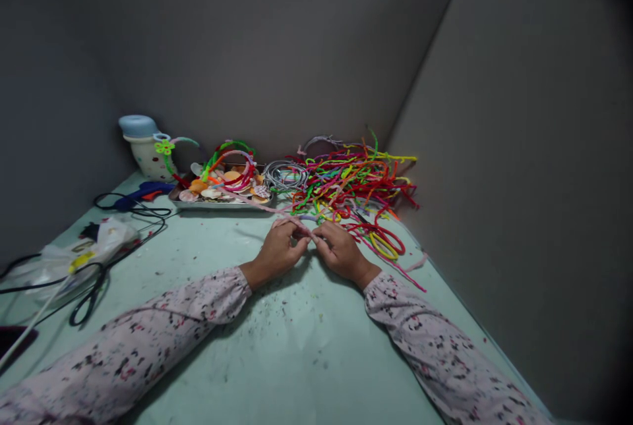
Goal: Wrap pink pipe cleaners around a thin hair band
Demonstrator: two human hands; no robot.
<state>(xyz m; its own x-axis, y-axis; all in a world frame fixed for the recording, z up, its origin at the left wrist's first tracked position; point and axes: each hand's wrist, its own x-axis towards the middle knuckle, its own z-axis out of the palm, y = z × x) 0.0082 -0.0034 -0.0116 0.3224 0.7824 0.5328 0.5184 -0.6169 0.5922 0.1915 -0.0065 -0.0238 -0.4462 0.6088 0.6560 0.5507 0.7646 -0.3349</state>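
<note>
My left hand [281,248] and my right hand [340,248] meet at the middle of the pale green table [297,346], fingers curled together. Both pinch a pink pipe cleaner [262,206] that trails from the fingertips back to the left toward a tray. What lies between the fingertips is small and partly hidden. Just beyond the hands spreads a heap of coloured pipe cleaners [353,181], with red and yellow loops right beside my right hand.
A metal tray [217,204] holds shells and hoops at the back. A grey wire coil [285,174] lies beside it. A spotted cup with a blue lid [144,145] stands far left. A blue glue gun [143,193], black cables, scissors [89,296] and a plastic bag [84,250] occupy the left. Grey walls close in.
</note>
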